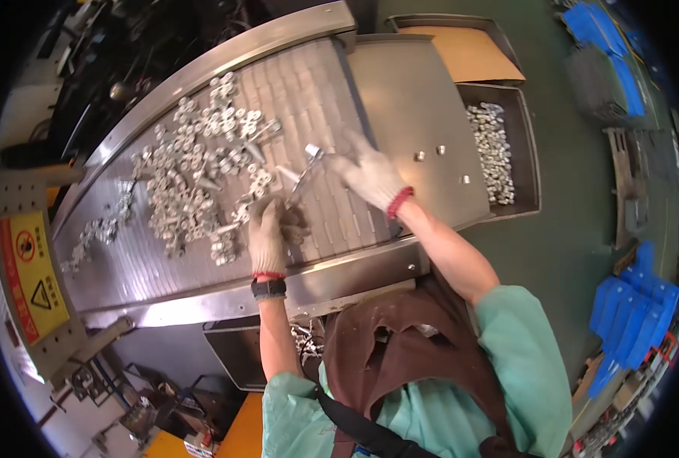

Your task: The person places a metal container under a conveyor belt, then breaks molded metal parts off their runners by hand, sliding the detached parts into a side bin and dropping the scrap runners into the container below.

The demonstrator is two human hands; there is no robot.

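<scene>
Metal parts [194, 183], perhaps against left hand [269, 233]

Open room: upper R part of grey slatted metal belt [301, 80], btwn heap of small silvery metal parts [175, 200] and smooth grey metal plate [408, 91]. Route onto plate passable too, bar 3 small silvery pcs [420, 156] loose toward its R. Heap blocks belt's mid. Shiny metal rails [336, 281] fence far & near sides. Pale-gloved L hand [272, 233], red-cuffed, at heap's R edge, & matching R hand [368, 174] narrow the near part; blurred shiny metal piece [313, 152] is btwn them.
</scene>
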